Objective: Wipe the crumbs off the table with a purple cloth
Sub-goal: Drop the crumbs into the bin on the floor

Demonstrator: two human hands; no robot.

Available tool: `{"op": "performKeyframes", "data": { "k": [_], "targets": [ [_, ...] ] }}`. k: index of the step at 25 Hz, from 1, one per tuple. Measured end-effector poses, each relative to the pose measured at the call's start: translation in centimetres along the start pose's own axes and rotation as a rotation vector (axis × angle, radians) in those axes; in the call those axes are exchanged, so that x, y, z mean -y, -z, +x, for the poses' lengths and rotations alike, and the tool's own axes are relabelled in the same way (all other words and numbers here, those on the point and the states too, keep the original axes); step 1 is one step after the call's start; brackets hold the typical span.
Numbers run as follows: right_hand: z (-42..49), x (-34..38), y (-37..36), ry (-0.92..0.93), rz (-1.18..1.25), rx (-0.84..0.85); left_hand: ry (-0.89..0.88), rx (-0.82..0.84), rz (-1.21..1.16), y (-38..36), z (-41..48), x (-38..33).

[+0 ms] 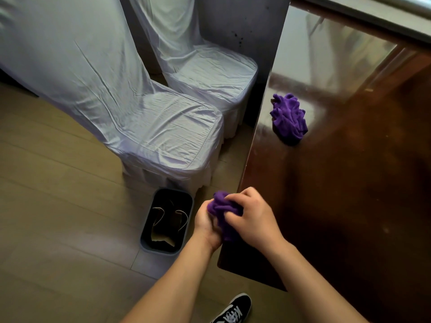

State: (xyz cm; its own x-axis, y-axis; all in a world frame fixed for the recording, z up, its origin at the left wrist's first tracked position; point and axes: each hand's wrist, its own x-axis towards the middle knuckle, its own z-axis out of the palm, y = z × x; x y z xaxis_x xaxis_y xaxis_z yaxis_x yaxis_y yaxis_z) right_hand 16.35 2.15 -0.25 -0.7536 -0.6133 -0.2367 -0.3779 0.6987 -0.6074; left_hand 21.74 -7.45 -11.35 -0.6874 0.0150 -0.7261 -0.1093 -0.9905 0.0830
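Nearest the camera, one black canvas sneaker with white laces [234, 308] stands on the pale wood-plank floor [58, 206]. Above it two bare forearms reach forward. Both hands grip one bunched purple fleecy cloth [224, 212] at the near left edge of the glossy dark-brown wooden counter [349, 183]: the left hand [206, 221] cups it from below and the side, fingers curled around it, and the right hand [254, 215] closes over it from the right. That cloth hangs roughly downward, its long axis running from the knuckles toward the wrists, its tail dropping beside the counter edge.

Two purple cloths show in all. The second crumpled purple cloth [289, 117] lies loose on the counter farther away, near the same left edge, well apart from the hands, its long axis running diagonally away from the camera.

Left of the hands on the floor sits one rounded rectangular grey plastic bin [166, 221], open-topped, with paper inside. Beyond it stand two chairs in wrinkled white fabric covers [163, 127].
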Motion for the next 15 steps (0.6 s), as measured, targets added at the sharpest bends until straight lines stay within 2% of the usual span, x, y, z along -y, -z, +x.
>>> {"op": "performKeyframes", "data": {
  "k": [3, 7, 15],
  "targets": [
    [-0.8, 0.1, 0.1, -0.038, 0.208, 0.012, 0.072, 0.143, 0.001, 0.4, -0.4, -0.5],
    [-1.2, 0.0, 1.5, -0.262, 0.676, -0.047, -0.028, -0.044, -0.089, 1.3, 0.5, -0.7],
    [-0.3, 1.0, 0.7, -0.255, 0.639, -0.004, -0.265, -0.164, -0.218, 7.2, -2.2, -6.0]
  ]
}}
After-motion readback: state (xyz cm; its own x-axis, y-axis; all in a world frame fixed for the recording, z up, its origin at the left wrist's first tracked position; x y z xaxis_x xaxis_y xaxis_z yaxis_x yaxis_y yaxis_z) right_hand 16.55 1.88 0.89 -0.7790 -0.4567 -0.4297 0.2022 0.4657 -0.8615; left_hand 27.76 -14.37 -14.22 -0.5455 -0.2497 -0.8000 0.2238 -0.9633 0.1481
